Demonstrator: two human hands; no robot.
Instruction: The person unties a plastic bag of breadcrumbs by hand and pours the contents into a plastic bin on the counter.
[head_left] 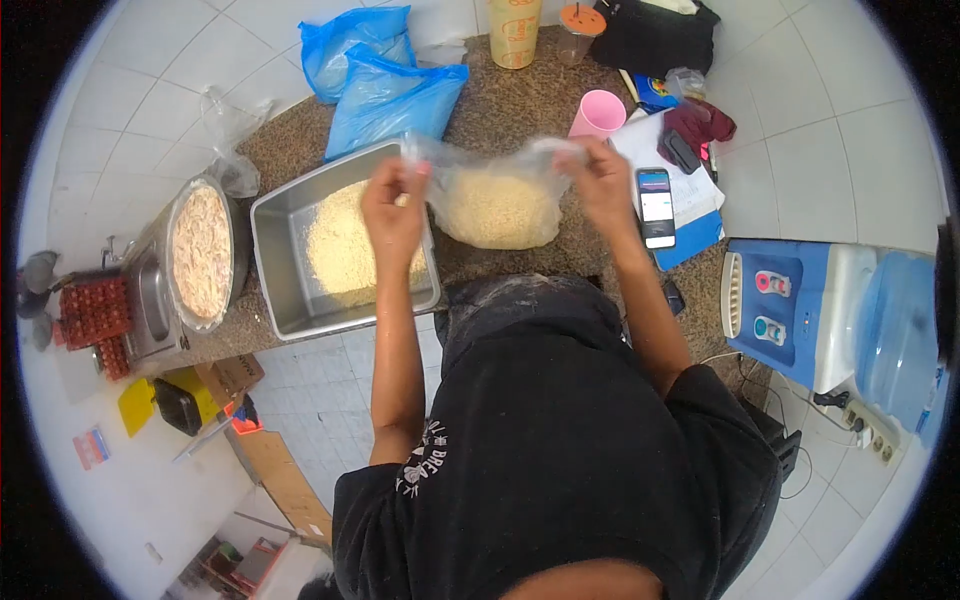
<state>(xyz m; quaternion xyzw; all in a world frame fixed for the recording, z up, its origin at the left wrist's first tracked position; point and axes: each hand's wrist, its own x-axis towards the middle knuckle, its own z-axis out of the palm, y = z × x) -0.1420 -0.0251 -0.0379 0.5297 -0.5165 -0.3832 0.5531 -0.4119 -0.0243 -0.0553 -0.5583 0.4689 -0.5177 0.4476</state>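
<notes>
A clear plastic bag [500, 208] filled with pale yellow crumbs rests on the brown speckled counter, its mouth spread between my hands. My left hand [393, 200] is closed on the bag's left upper edge, above the right side of a metal tray. My right hand [598, 178] pinches the bag's right upper edge, near a pink cup [600, 114]. The rectangular metal tray [287, 270] stands left of the bag and holds loose pale yellow crumbs [340, 240], partly hidden behind my left forearm.
Blue plastic bags [395, 105] lie behind the tray. A round pan of pale, lumpy food [202, 255] stands at the left. A phone [656, 208] lies on papers at the right, near a water dispenser [785, 310]. Farther back are a tall cup [514, 35] and a lidded cup [578, 35].
</notes>
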